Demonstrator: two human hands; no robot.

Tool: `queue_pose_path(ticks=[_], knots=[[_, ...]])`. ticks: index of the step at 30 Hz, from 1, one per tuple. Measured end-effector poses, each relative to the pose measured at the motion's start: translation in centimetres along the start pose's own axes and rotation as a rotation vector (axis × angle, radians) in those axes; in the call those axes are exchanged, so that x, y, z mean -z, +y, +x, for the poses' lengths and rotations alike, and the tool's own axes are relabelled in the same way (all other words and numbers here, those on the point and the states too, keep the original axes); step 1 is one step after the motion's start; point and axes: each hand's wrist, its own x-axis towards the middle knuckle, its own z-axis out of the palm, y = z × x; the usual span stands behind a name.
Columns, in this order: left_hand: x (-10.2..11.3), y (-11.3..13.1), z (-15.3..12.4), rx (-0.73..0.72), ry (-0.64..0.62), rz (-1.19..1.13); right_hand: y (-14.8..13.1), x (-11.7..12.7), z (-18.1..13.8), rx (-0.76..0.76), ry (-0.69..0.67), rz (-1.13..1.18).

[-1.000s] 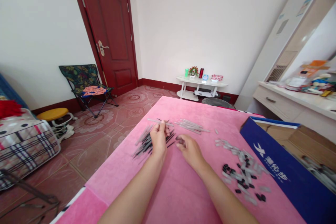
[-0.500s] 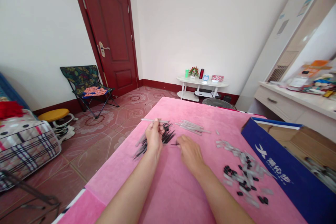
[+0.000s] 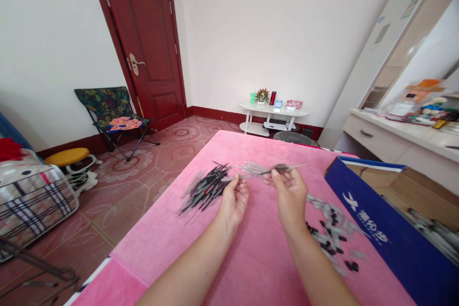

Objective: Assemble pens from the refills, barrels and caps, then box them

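Observation:
My left hand [image 3: 234,200] is closed, thumb against fingers, on a clear pen barrel [image 3: 227,179] held crosswise above the cloth. Just to its right, my right hand [image 3: 292,196] pinches a thin pen refill [image 3: 300,166], whose dark end points toward the left hand. Motion blur softens both items. Left of my hands lies a pile of black refills [image 3: 206,191]. More clear barrels [image 3: 251,167] lie behind and between the hands, partly covered by them. Small black pieces [image 3: 328,248] and short clear caps [image 3: 346,224] are scattered to the right.
A pink cloth [image 3: 247,263] covers the table. At its right side stands an open blue cardboard box [image 3: 380,220] with clear parts inside. Farther off are a folding chair [image 3: 111,105], a low white stand [image 3: 274,110] and a red door [image 3: 147,38].
My left hand has moved right, away from the black pile, with the barrel. My right hand has risen from the cloth and moved right, a refill in its fingers. The view has shifted slightly.

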Motion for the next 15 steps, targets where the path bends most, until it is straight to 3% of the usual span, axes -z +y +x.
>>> queue_pose_path(ticks=[7,15], knots=[[0.1,-0.9,-0.2,0.016,0.016,-0.015,0.6,0.0,-0.2,0.034,-0.043,-0.115],[0.2,-1.3,-0.9,0.106,0.042,-0.075,0.8,0.7,0.6,0.044,-0.231,-0.344]])
